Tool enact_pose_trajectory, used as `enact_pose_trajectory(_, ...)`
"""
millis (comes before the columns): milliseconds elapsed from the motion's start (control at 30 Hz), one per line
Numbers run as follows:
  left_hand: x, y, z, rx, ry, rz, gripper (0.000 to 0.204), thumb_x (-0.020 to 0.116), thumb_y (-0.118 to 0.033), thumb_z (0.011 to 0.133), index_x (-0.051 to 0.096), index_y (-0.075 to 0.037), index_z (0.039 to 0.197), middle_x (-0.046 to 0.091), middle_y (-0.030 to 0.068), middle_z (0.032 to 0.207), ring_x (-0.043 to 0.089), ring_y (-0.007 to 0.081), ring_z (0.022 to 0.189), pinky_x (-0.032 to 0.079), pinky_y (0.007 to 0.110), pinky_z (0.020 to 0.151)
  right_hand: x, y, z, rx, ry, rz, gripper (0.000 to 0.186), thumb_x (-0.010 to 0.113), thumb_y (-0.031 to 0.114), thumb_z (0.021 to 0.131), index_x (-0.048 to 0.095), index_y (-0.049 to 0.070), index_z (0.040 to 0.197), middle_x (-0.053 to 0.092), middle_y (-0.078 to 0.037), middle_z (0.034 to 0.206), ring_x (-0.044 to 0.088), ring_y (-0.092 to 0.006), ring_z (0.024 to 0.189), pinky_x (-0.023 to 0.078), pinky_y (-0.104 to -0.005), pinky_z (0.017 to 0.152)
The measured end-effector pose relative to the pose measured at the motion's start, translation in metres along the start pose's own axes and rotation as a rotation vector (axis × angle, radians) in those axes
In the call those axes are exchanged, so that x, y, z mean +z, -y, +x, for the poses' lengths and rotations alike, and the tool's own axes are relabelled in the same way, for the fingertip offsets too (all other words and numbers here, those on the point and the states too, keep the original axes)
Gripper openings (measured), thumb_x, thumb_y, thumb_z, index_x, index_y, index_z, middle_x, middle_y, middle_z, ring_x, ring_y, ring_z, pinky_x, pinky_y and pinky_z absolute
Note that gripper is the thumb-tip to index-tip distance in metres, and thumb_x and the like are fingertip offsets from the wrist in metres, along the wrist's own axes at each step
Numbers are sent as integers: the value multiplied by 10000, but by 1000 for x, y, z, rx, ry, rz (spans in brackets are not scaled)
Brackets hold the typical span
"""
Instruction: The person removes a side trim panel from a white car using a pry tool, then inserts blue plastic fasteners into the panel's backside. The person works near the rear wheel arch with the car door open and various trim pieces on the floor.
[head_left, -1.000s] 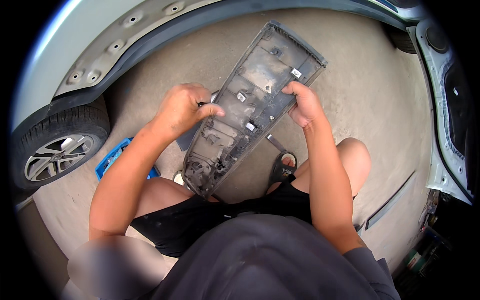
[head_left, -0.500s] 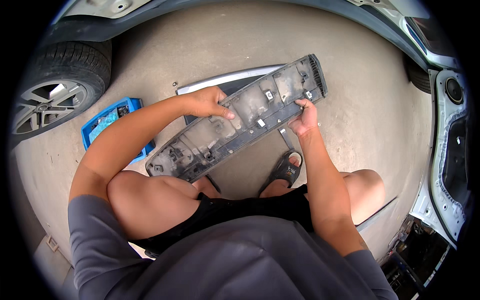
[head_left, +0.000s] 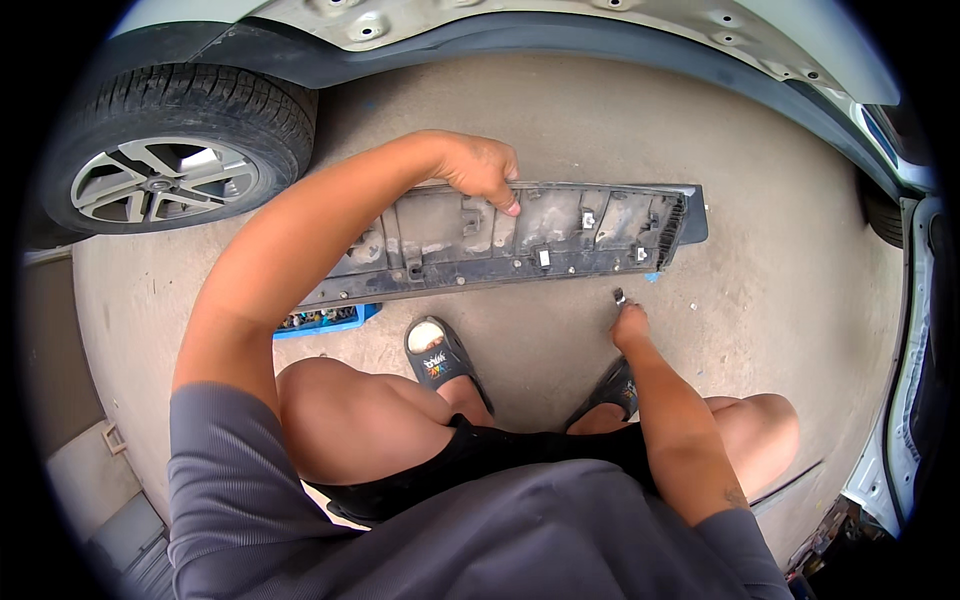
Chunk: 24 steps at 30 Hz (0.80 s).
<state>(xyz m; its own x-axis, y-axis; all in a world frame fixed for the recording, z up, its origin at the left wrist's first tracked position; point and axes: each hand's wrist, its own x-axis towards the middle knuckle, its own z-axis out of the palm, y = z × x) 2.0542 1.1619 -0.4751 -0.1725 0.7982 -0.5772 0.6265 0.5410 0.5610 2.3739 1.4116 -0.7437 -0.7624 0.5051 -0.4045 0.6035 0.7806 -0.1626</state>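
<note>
Holding the panel across the middle of the frame falls to the left hand alone. That hand is clamped on the upper edge: its thumb presses the ribbed inner face, and its other fingers go over the far side, mostly out of sight. With so long a part in one hand, a grip near the middle of its length should balance best, and a firm thumb should keep it from twisting. Whether the panel also rests on something cannot be told.

Below the panel's right end, apart from it, the right hand has its fingers together around a small tool. Only a dark tip and a bit of metal show, too little to tell its kind. Any push with it would go best square to the face and clear of the pale clips, which may break under a sideways knock.

Underneath spreads the floor, bare concrete by its look, dusty and stained. Along the top of the frame curves the car; an open door stands at the right edge and a wheel at upper left. A dark part juts out behind the panel's right end. Left of centre, a blue crate shows partly past the left forearm. Sandals are on the feet, and a blue scrap shows by the panel's lower right corner.
</note>
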Motion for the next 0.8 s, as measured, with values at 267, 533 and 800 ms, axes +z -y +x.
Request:
enact_pose_trajectory(267,-30,-55,-27,-154,59,-39,433,729,-403,869,670,26,863,594,87,694,543,209,632,438,384,601,6,-2,29,-47,-11,4,272,622,27,827,622,-19,1095,636,-233,1159,622,-413,1096,519,-443,966)
enact_pose_trajectory(533,-41,-58,-18,-358,195,-272,388,748,-390,864,644,-16,853,494,24,640,454,147,532,338,337,443,-50,-18,25,-38,153,66,240,574,98,797,660,-31,980,668,-287,1055,631,-416,1055,503,-474,935)
enact_pose_trajectory(800,-51,-53,-32,-569,238,-628,367,794,-306,825,675,35,887,525,38,632,428,139,465,290,327,390,-138,-17,47,-59,-131,181,210,530,40,827,642,-55,977,660,-299,980,644,-443,934,531,-478,839)
